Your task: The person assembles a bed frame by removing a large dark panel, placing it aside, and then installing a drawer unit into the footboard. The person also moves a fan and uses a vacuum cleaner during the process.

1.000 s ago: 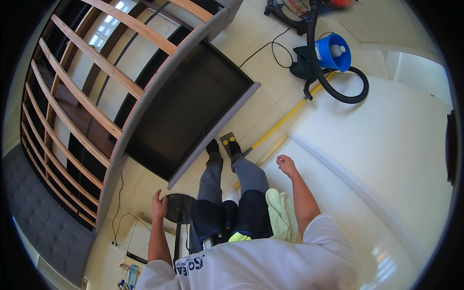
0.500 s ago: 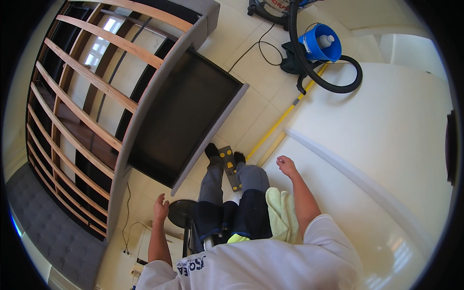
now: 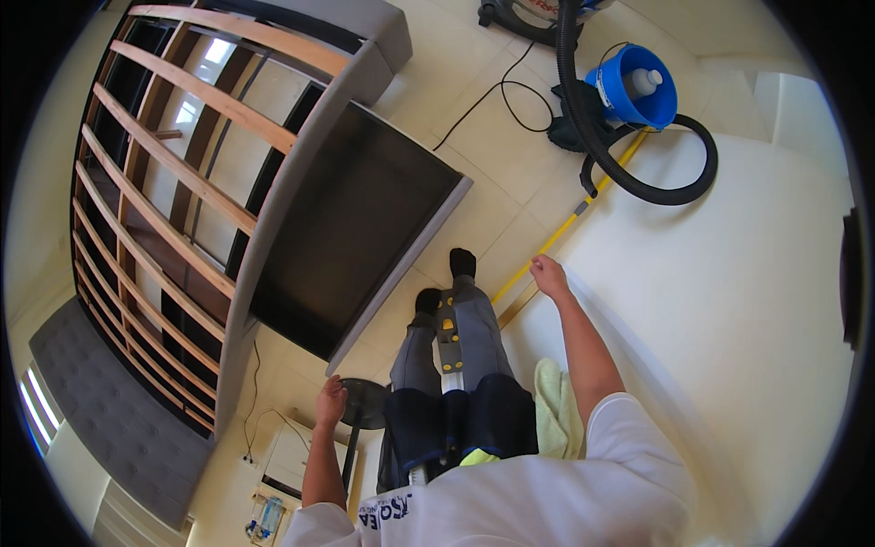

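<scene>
My left hand (image 3: 332, 401) hangs beside the corner of the open drawer's grey front (image 3: 398, 278), its fingers curled and nothing seen in them. Out ahead, my right hand (image 3: 549, 276) is closed, with no object showing in it. In the picture it lies next to a long yellow pole (image 3: 556, 237) on the floor; they do not appear to touch. A pale green towel (image 3: 558, 410) hangs at my right hip. Between my legs shows a grey board-like tool with yellow knobs (image 3: 447, 328).
A slatted bed frame (image 3: 164, 242) fills the left, its dark drawer (image 3: 355, 228) pulled out. Ahead right are a black vacuum hose (image 3: 583, 118), a blue bucket (image 3: 670, 96) holding a white bottle (image 3: 646, 81), and a cord (image 3: 501, 84). A white surface (image 3: 693, 264) runs along the right.
My right foot has stepped ahead of my left. My left hand's fingers have curled in, and my right hand has swung forward. The surroundings have shifted rightward in the view.
</scene>
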`<act>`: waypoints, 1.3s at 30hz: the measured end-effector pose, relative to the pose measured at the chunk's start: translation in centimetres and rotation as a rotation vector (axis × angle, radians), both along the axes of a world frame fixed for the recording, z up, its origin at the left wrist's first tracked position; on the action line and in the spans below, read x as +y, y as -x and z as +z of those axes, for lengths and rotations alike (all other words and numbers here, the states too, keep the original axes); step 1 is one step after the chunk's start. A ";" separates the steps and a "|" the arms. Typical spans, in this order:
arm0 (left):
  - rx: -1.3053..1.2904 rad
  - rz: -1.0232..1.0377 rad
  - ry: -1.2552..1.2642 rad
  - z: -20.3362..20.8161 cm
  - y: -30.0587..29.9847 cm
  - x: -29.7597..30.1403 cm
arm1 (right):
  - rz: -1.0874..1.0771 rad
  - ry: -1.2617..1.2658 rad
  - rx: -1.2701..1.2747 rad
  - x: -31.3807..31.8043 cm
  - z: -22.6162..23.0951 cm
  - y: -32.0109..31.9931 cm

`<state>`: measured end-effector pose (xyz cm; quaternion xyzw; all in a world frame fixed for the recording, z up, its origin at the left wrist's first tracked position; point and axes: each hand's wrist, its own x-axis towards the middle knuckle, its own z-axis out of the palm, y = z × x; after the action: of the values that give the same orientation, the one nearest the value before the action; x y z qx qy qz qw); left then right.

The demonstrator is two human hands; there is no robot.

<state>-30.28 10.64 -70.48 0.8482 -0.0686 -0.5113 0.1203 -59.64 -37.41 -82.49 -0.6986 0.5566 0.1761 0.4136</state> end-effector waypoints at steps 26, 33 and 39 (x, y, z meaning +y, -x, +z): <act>-0.246 -0.629 -0.409 -24.8 1.7 -6.2 | -0.825 -0.233 -0.348 14.4 -20.1 -20.5; -0.171 -0.598 -0.484 -24.1 6.5 -5.5 | -0.836 -0.288 -0.284 15.2 -18.7 -16.1; -0.102 -0.631 -0.575 -25.2 5.8 -6.0 | -0.811 -0.289 -0.266 14.6 -18.4 -15.9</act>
<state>-36.09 4.69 -95.70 0.8088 -0.1852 -0.4787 -0.2869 -43.72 -22.77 -100.86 -0.3756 0.6970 -0.0155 0.6106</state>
